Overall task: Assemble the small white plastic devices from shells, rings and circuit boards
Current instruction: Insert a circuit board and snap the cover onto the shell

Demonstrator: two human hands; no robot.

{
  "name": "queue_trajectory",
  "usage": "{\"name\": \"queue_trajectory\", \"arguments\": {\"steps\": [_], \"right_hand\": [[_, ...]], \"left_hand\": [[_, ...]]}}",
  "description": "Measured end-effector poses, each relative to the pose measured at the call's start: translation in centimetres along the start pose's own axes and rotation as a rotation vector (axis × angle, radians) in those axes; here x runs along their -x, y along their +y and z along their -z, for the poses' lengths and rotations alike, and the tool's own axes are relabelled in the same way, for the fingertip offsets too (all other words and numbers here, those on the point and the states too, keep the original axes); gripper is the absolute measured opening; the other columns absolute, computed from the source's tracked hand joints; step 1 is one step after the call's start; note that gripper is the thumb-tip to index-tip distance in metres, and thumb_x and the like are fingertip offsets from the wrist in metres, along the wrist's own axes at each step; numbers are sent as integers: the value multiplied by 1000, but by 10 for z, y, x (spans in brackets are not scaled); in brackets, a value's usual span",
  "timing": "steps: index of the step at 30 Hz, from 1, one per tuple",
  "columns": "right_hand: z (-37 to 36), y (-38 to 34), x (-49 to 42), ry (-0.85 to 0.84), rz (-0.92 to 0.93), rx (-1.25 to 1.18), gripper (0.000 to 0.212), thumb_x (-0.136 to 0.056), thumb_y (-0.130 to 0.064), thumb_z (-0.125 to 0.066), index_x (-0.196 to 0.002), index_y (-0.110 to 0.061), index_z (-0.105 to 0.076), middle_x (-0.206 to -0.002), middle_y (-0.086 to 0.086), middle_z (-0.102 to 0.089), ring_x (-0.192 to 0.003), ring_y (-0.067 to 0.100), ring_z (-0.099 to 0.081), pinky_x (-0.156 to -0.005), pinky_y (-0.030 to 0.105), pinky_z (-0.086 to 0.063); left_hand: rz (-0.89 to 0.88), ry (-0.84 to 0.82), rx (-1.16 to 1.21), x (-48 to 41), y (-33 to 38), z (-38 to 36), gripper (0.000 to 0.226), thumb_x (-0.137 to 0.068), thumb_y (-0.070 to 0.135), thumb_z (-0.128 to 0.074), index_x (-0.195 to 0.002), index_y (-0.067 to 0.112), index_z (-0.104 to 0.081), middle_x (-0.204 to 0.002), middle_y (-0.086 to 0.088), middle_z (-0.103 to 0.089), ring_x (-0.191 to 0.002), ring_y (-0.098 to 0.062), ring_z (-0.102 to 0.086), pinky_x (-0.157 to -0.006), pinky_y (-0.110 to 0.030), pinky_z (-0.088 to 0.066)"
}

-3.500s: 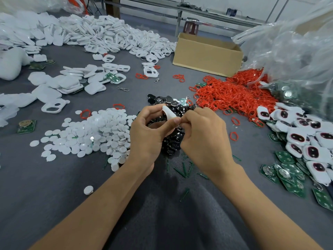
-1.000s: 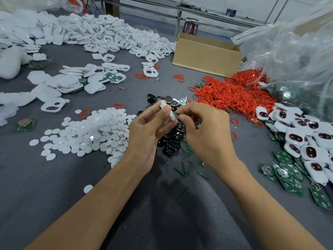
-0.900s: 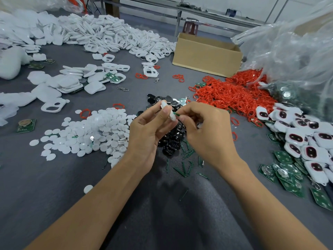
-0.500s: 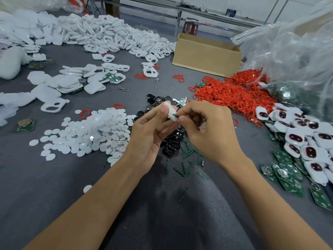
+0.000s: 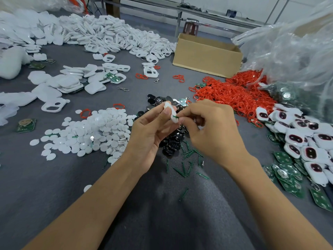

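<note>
— What takes up the most room?

— The grey table (image 5: 54, 186). On it, to the right of the cardboard box (image 5: 207, 56), sit crumpled clear plastic bags (image 5: 292, 47). A long heap of white shells (image 5: 108, 35) runs off to the left of the box.

— And in front of the box?

— A pile of red rings (image 5: 234, 94) lies just in front of it, toward the right. Well in front and to the left is a spread of white discs (image 5: 93, 130). Far in front on the right lie white devices with dark windows (image 5: 306, 138), with green circuit boards (image 5: 288, 174) beside them.

— Where are the hands?

— Well in front of the box, raised over a small pile of black pieces (image 5: 173, 141). The left hand (image 5: 149, 130) pinches a white piece (image 5: 172, 114) between thumb and fingers. The right hand (image 5: 214, 130) has its fingers curled, and thumb and forefinger nip a green sliver (image 5: 175, 116) against that piece's edge.
</note>
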State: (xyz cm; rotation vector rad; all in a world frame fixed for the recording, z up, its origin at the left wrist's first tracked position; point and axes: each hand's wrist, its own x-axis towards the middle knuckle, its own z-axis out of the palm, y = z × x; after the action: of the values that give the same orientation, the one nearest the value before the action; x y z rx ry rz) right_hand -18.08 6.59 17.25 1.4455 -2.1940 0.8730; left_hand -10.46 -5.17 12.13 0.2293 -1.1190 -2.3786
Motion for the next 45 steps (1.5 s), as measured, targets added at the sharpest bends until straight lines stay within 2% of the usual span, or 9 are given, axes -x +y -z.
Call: {"name": "queue_trajectory", "arguments": {"steps": [5, 8, 11, 13, 17, 27, 33, 40, 45], "right_hand": [[9, 2, -3, -138, -57, 116, 9, -79, -2, -68, -75, -11, -69, -71, -1, -63, -72, 21, -54, -65, 31, -39], [10, 0, -3, -215, -67, 178, 11, -80, -1, -61, -78, -12, -61, -80, 4, -63, -81, 25, -52, -69, 38, -39], [11, -4, -2, -259, -24, 242, 20, -76, -2, -60, -76, -18, -47, -82, 3, -59, -87, 25, -47, -65, 39, -40], [12, -6, -2, -265, -4, 272, 19, -76, -3, -60, -78, -17, -48, -82, 2, -60, -87, 27, -50, -60, 35, -37], [11, -7, 1, -273, -31, 352, 12, -82, -15, -57, -92, -21, -55, -82, 2, -64, -79, 34, -57, -55, 34, -30], [10, -3, -1, -375, -74, 348, 10, -79, -10, -56, -86, -16, -59, -72, 9, -54, -75, 37, -55, -54, 32, -28], [2, -6, 2, -318, -96, 293, 10, -78, -10, -55, -87, -10, -60, -79, 13, -62, -75, 39, -55, -59, 38, -43], [-7, -11, 7, -239, -136, 249, 3, -79, -7, -53, -77, -10, -53, -64, 13, -51, -62, 39, -46, -51, 35, -30], [-3, -6, 3, -247, -128, 203, 10, -80, -3, -56, -84, -9, -63, -70, 10, -61, -69, 38, -52, -58, 39, -42]], "left_hand": [[-28, 51, -110, -1, -2, -1, 50, -59, 25, -79, -107, 13, -70, -90, -5, -74, -77, -14, -70, -72, -21, -57], [-42, 33, -154, -1, -3, 0, 55, -54, 28, -82, -106, 15, -70, -96, -5, -75, -83, -15, -71, -72, -21, -56], [-55, 49, -190, -1, -4, 2, 61, -51, 32, -85, -108, 15, -70, -105, -10, -73, -88, -18, -71, -74, -24, -57], [-62, 61, -210, -1, -6, 2, 62, -51, 33, -85, -108, 12, -70, -108, -13, -72, -90, -21, -71, -74, -25, -57], [-87, 110, -203, -2, -8, 2, 62, -51, 33, -85, -105, 9, -70, -100, -11, -74, -85, -21, -72, -72, -25, -57], [-203, 134, -515, 1, -6, 1, 52, -51, 34, -85, -100, 28, -70, -101, 1, -73, -82, -15, -72, -77, -33, -59], [-238, 208, -564, 4, -6, -2, 49, -59, 30, -87, -104, 28, -67, -100, 11, -71, -86, -16, -72, -87, -48, -57], [-343, 287, -615, 5, -9, -3, 42, -66, 26, -89, -95, 41, -62, -91, 25, -68, -79, -4, -70, -71, -26, -58], [-267, 237, -549, 3, -5, -1, 45, -57, 32, -88, -97, 35, -67, -96, 15, -71, -86, -15, -72, -80, -37, -59]]}}
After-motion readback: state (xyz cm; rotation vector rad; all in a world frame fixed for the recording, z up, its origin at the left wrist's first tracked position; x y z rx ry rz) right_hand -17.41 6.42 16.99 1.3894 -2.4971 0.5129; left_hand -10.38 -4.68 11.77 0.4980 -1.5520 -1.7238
